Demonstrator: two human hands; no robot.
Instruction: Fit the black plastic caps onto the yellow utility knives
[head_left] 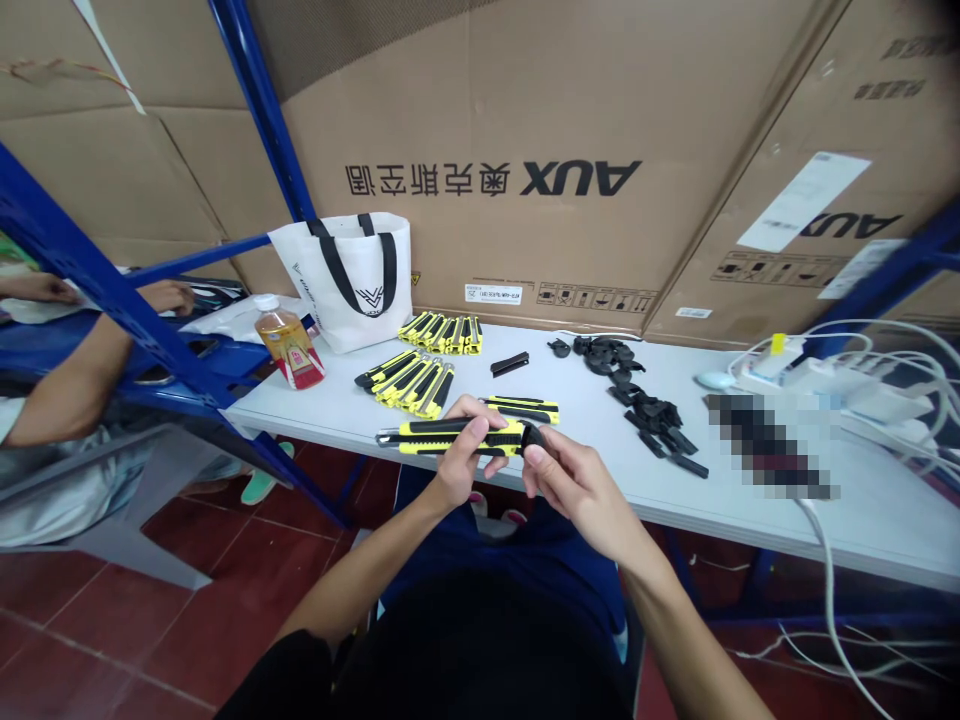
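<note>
Both forearms are reaching up from the bottom of the view and meeting just in front of the table edge [525, 480]. The left hand [463, 455] is curling around the middle of a yellow and black utility knife [450, 437], thumb on top and fingers wrapped underneath, holding it level with its tip pointing toward nine o'clock. The right hand [574, 482] is coming in from four o'clock, wrist bent, its thumb and forefinger pinching at the knife's black rear end [531, 437]; whether it is gripping a separate cap there or only the knife's tail is hard to tell. Just beyond the hands, at twelve o'clock, another knife [525, 408] is lying flat on the table. Further toward eleven o'clock two batches of finished knives [420, 365] are resting in rows near a white tote bag [349, 275] and a drink bottle [289, 345]. At two o'clock a scatter of black plastic parts [637, 395] is lying, and at nine o'clock another person's arm [71, 375] is resting.
</note>
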